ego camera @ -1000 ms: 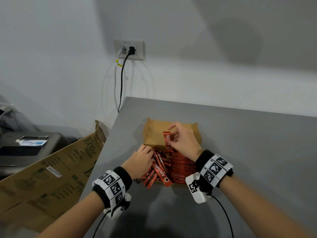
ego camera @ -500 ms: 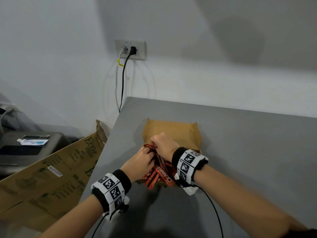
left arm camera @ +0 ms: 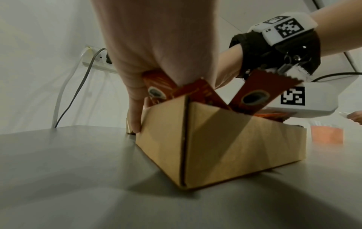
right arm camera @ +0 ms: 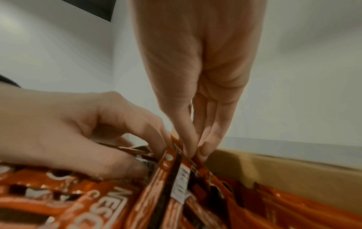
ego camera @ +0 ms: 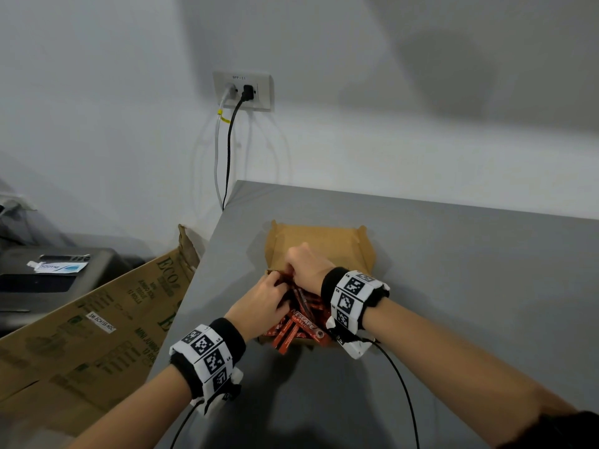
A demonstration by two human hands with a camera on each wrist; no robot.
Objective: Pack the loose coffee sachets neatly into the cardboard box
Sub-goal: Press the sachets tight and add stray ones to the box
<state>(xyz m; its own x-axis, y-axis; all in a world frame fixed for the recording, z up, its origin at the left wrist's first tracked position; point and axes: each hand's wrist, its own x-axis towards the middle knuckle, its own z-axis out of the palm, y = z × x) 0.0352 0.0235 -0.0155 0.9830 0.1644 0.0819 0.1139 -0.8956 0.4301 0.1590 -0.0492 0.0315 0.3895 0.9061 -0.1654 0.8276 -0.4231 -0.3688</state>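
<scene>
Surface: grey surface [ego camera: 453,286] carrying the cardboard box [left arm camera: 225,147].
Right hand [ego camera: 308,267] grip: sachets [right arm camera: 172,178] pinched at fingertips.
Left hand [ego camera: 262,303] grip: neighbouring sachets held, just beside.

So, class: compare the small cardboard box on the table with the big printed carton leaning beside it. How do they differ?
The small cardboard box sits on the grey table; the big carton leans off its left edge. The small box looks plain, while the carton carries green print and a white label. The small box holds red sachets; the carton's contents are not visible. Both are brown cardboard.
</scene>
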